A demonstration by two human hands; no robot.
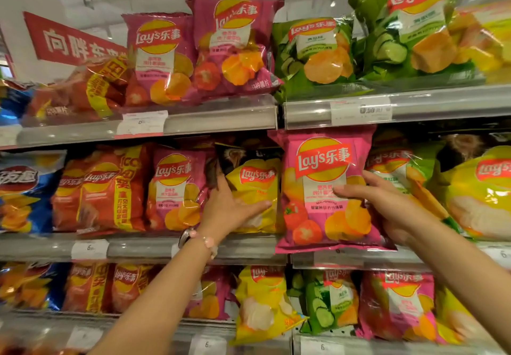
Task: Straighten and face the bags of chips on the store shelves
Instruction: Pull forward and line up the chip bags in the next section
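A pink Lay's bag (323, 216) stands upright at the front of the middle shelf (138, 246), its bottom edge over the shelf rail. My right hand (387, 205) grips its right side, thumb across the front and fingers behind. Left of it stands a yellow Lay's bag (257, 177), partly in the dark of the shelf. My left hand (229, 205) lies against the yellow bag's left side and front, with the thumb stretched over the front and the fingers reaching up along its left edge.
Red (110, 188), pink (177, 188) and blue (25, 188) bags fill the middle shelf to the left; green (398, 169) and yellow (481, 188) ones stand to the right. Pink (235, 44) and green (315, 50) bags line the top shelf (470, 102). More bags stand on the bottom shelf (262, 302).
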